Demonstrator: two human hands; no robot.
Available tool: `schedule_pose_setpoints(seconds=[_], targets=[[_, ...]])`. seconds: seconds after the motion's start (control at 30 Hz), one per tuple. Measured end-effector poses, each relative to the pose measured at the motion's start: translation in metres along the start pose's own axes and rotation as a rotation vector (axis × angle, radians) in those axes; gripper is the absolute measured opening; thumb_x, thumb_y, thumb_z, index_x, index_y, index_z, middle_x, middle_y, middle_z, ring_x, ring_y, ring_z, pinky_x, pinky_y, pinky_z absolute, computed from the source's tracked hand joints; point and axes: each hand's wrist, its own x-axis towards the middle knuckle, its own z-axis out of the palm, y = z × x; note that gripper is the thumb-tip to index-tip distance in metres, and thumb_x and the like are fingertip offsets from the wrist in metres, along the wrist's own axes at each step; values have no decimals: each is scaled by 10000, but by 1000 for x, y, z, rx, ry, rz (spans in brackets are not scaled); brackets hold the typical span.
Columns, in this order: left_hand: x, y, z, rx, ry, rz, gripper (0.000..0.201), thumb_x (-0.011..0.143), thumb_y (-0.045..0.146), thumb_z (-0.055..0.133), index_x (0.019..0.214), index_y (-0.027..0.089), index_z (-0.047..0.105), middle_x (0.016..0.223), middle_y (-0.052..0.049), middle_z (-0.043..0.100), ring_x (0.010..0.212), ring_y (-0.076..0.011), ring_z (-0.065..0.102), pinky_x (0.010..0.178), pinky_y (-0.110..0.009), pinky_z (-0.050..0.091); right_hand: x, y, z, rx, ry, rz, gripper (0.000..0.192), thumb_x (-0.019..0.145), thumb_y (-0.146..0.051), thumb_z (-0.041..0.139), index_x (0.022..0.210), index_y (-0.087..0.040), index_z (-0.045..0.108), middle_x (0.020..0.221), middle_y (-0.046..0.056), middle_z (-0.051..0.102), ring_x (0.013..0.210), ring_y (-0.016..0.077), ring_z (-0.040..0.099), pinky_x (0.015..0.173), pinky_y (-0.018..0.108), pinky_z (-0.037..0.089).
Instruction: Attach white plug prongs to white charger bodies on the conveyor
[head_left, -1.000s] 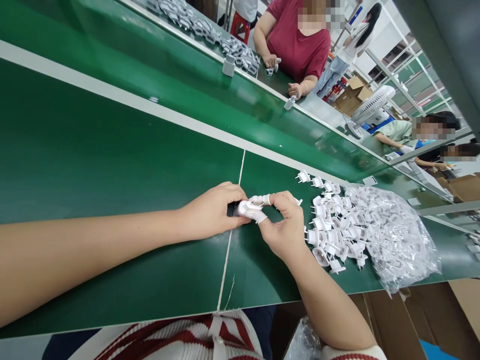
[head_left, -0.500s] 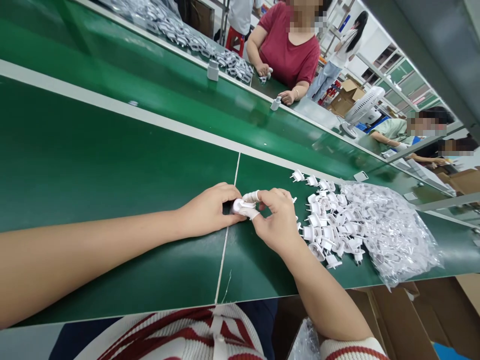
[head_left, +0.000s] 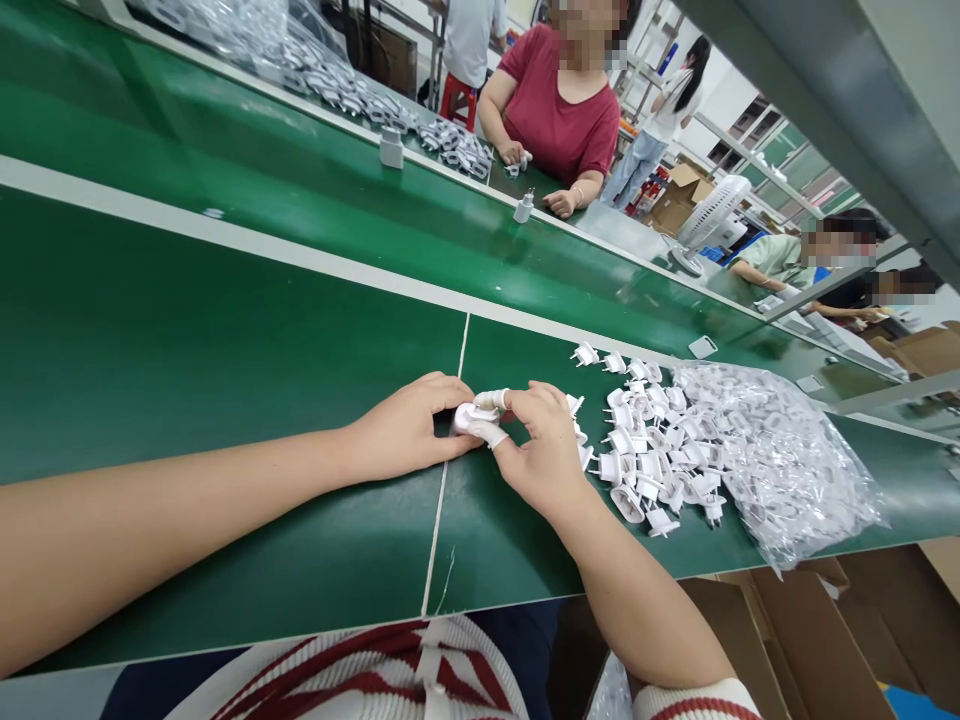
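Over the green work surface (head_left: 247, 370), my left hand (head_left: 401, 425) grips a small white plug piece (head_left: 466, 416) between thumb and fingers. My right hand (head_left: 540, 450) wears white finger covers on its thumb and index finger, and both tips press on the same piece from the right. Fingers hide part of it, so its lower side cannot be made out. Just right of my right hand lies a loose heap of white two-pin plug pieces (head_left: 649, 445), their pins pointing various ways.
A clear plastic bag (head_left: 795, 470) full of white parts lies beside the heap. Past a pale ledge runs a green belt (head_left: 360, 230), with a white charger block (head_left: 391, 148) on its far edge. Across it sits a co-worker in a red shirt (head_left: 562, 110). Cardboard boxes (head_left: 810, 640) stand below right.
The view has shifted slightly, and the scene sits a little farther left. Both hands keep hold of the white plug piece; my right fingertips have shifted slightly on it.
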Motion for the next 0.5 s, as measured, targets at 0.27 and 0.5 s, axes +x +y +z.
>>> schedule_pose_setpoints(seconds=[0.27, 0.5], targets=[[1, 3, -9, -244, -4, -205, 413, 852, 554, 711, 1059, 198, 741, 1085, -69, 754, 1024, -288, 683, 949, -429, 540, -2, 4, -11, 156, -26, 43, 669, 896, -342, 773, 1490, -281, 473, 1376, 99, 669, 1240, 268, 586, 1003, 468, 543], [2, 4, -11, -498, -14, -327, 485, 844, 583, 749, 1104, 176, 708, 1006, -71, 769, 942, -269, 720, 898, -410, 576, -1, 8, -16, 133, 5, 1, 654, 883, -314, 798, 1464, -314, 499, 1303, 80, 695, 1161, 267, 613, 948, 453, 566]])
